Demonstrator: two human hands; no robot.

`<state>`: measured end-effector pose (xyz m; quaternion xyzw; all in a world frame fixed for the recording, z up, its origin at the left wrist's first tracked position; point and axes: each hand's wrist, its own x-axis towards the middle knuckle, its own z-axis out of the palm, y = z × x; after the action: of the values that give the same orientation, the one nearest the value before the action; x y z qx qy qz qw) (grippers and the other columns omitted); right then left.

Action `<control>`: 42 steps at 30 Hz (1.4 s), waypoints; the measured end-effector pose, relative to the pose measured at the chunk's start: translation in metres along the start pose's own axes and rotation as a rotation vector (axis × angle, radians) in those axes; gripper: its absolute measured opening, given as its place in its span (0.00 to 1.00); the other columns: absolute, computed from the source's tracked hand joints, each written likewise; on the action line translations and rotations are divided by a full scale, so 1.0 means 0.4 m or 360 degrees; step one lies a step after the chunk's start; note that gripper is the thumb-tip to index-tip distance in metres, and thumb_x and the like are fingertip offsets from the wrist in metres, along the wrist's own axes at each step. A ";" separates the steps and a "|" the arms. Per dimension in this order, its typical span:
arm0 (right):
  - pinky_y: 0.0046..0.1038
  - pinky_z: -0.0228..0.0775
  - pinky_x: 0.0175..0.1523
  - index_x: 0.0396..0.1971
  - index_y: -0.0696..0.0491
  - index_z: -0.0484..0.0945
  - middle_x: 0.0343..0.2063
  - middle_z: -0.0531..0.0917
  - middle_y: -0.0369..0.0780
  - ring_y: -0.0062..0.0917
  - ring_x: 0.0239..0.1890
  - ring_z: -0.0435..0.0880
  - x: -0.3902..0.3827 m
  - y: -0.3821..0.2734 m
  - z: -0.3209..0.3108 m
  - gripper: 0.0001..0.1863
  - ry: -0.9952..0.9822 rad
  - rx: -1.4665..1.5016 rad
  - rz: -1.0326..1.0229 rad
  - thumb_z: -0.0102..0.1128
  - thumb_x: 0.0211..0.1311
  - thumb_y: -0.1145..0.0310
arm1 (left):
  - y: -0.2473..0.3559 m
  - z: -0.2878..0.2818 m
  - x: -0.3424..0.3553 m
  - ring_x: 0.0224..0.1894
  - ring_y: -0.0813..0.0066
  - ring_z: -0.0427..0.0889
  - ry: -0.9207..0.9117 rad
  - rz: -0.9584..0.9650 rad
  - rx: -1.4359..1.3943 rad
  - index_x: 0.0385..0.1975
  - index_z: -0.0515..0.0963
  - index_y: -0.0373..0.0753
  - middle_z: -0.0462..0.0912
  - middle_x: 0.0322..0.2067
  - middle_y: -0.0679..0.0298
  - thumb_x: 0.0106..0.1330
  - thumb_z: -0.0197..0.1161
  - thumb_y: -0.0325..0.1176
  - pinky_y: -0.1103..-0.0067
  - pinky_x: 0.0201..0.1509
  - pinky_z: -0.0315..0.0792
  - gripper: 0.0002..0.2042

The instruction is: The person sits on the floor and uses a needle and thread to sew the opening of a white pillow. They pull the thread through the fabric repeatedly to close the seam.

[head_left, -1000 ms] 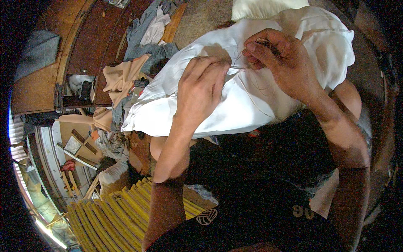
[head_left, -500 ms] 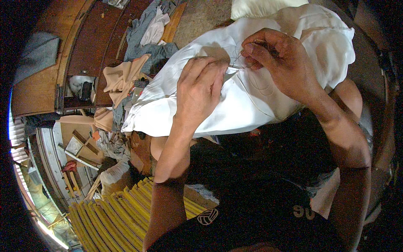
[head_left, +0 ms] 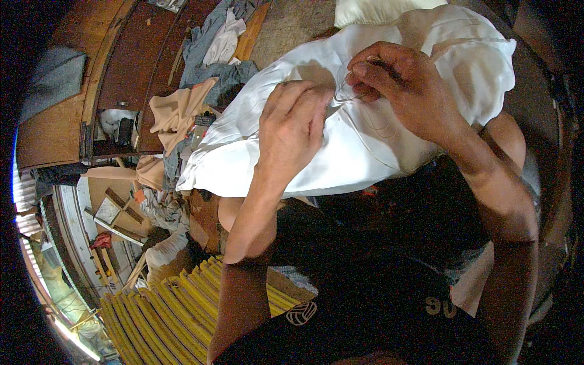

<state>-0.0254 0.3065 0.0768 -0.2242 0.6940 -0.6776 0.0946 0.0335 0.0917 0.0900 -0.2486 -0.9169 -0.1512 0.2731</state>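
The white cloth [head_left: 365,140] lies bunched across the person's lap, under both hands. The left hand [head_left: 292,131] rests palm-down on it, fingers curled at a fold near the middle, pinning the fabric rather than gripping anything separate. The right hand [head_left: 404,91] is closed narrow — thumb and forefinger pinched together on something fine just above the cloth, with a thin thread [head_left: 347,94] looping from the pinch down to the fabric.

This looks like hand stitching. To do it well, the left hand should keep the fold flat and taut right beside the stitch point, while the right draws the thread through evenly, without puckering the slippery fabric.

Whether a needle sits in the pinch cannot be made out — it is too small, and the fingers cover it. The seam itself is hidden under the left fingers. To the left, heaped clothes [head_left: 182,109] and a stack of yellow strips [head_left: 164,316] lie well apart from the hands, bent by the lens.
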 end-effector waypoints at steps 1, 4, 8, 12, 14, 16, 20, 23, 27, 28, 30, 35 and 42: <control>0.22 0.78 0.41 0.42 0.60 0.80 0.33 0.85 0.37 0.19 0.35 0.83 0.002 0.003 -0.001 0.14 -0.0005 -0.0004 0.0008 0.57 0.74 0.63 | 0.000 0.002 0.000 0.42 0.56 0.81 -0.0007 -0.0002 -0.0002 0.37 0.85 0.38 0.82 0.39 0.58 0.59 0.66 0.25 0.66 0.48 0.76 0.08; 0.22 0.78 0.42 0.41 0.60 0.80 0.32 0.85 0.37 0.19 0.36 0.83 0.005 0.002 0.003 0.15 -0.0061 -0.0031 0.0074 0.57 0.74 0.61 | -0.001 0.005 -0.011 0.43 0.56 0.81 -0.0007 0.0001 -0.0002 0.37 0.85 0.38 0.82 0.39 0.58 0.58 0.67 0.25 0.66 0.48 0.76 0.08; 0.23 0.78 0.44 0.41 0.60 0.80 0.32 0.85 0.37 0.19 0.36 0.84 0.010 0.012 -0.002 0.15 -0.0086 -0.0061 0.0114 0.57 0.74 0.61 | -0.002 0.009 -0.015 0.43 0.56 0.81 0.0002 0.0000 -0.0015 0.37 0.84 0.39 0.82 0.39 0.58 0.58 0.67 0.24 0.66 0.48 0.76 0.08; 0.23 0.79 0.44 0.42 0.59 0.80 0.33 0.85 0.37 0.19 0.36 0.84 0.008 0.022 -0.004 0.15 -0.0146 0.0112 0.0132 0.57 0.74 0.60 | -0.005 0.008 -0.015 0.42 0.57 0.81 0.0029 -0.0047 -0.0068 0.36 0.84 0.40 0.82 0.38 0.59 0.58 0.66 0.23 0.67 0.47 0.76 0.08; 0.23 0.79 0.45 0.42 0.59 0.79 0.33 0.85 0.37 0.19 0.36 0.84 0.007 0.028 -0.004 0.15 -0.0168 0.0134 0.0098 0.56 0.74 0.60 | -0.010 0.004 -0.014 0.42 0.57 0.81 0.0003 -0.0093 -0.0162 0.36 0.84 0.40 0.83 0.37 0.59 0.59 0.67 0.23 0.68 0.46 0.76 0.07; 0.23 0.79 0.45 0.43 0.59 0.79 0.34 0.85 0.37 0.19 0.37 0.84 0.010 0.038 -0.004 0.16 -0.0164 0.0101 0.0066 0.56 0.74 0.59 | -0.015 0.000 -0.012 0.41 0.57 0.82 -0.0052 -0.0143 -0.0314 0.36 0.84 0.40 0.83 0.37 0.58 0.59 0.67 0.24 0.68 0.46 0.76 0.07; 0.23 0.78 0.46 0.42 0.59 0.79 0.33 0.84 0.37 0.19 0.37 0.83 0.008 0.029 -0.003 0.16 -0.0190 0.0158 0.0065 0.56 0.74 0.59 | -0.013 -0.002 -0.010 0.41 0.57 0.82 -0.0087 -0.0177 -0.0383 0.37 0.84 0.40 0.84 0.36 0.57 0.61 0.66 0.24 0.69 0.46 0.76 0.06; 0.23 0.78 0.46 0.42 0.58 0.79 0.33 0.84 0.36 0.18 0.37 0.83 0.012 0.042 -0.010 0.16 -0.0242 0.0180 0.0038 0.56 0.74 0.58 | -0.015 0.003 -0.013 0.41 0.57 0.82 -0.0103 -0.0181 -0.0367 0.37 0.85 0.40 0.84 0.36 0.58 0.62 0.66 0.24 0.69 0.45 0.77 0.06; 0.23 0.77 0.46 0.41 0.58 0.79 0.32 0.84 0.36 0.18 0.36 0.82 0.011 0.038 -0.011 0.15 -0.0281 0.0221 0.0045 0.55 0.75 0.59 | -0.011 0.002 -0.011 0.40 0.58 0.83 -0.0125 -0.0244 -0.0422 0.36 0.85 0.40 0.85 0.35 0.58 0.61 0.66 0.24 0.70 0.45 0.77 0.06; 0.23 0.77 0.46 0.41 0.58 0.80 0.32 0.83 0.35 0.18 0.36 0.82 0.011 0.036 -0.010 0.15 -0.0285 0.0227 0.0046 0.55 0.75 0.60 | -0.009 0.001 -0.012 0.40 0.59 0.83 -0.0123 -0.0273 -0.0445 0.36 0.85 0.40 0.85 0.35 0.58 0.61 0.66 0.24 0.71 0.44 0.77 0.06; 0.22 0.76 0.46 0.41 0.58 0.80 0.32 0.83 0.35 0.17 0.36 0.82 0.011 0.036 -0.010 0.14 -0.0297 0.0202 0.0026 0.55 0.75 0.61 | -0.008 0.000 -0.015 0.40 0.61 0.83 -0.0120 -0.0328 -0.0479 0.36 0.85 0.39 0.85 0.35 0.58 0.62 0.67 0.24 0.72 0.44 0.77 0.05; 0.22 0.76 0.45 0.39 0.57 0.79 0.32 0.83 0.35 0.17 0.36 0.81 0.027 0.071 0.008 0.13 -0.0466 0.0041 -0.0481 0.55 0.75 0.62 | -0.010 0.001 -0.002 0.40 0.65 0.84 -0.0153 -0.0455 -0.0647 0.36 0.85 0.37 0.85 0.34 0.59 0.62 0.67 0.24 0.75 0.44 0.77 0.05; 0.22 0.76 0.46 0.40 0.56 0.79 0.32 0.83 0.35 0.17 0.37 0.81 0.023 0.039 -0.004 0.11 -0.0276 0.0255 0.0031 0.55 0.74 0.63 | 0.001 -0.037 0.009 0.42 0.64 0.82 0.0122 -0.0524 -0.0626 0.32 0.84 0.36 0.84 0.31 0.59 0.59 0.71 0.27 0.74 0.46 0.74 0.05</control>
<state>-0.0370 0.3036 0.0631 -0.2669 0.6289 -0.7081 0.1784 0.0375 0.0874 0.1040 -0.1384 -0.8869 -0.3784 0.2258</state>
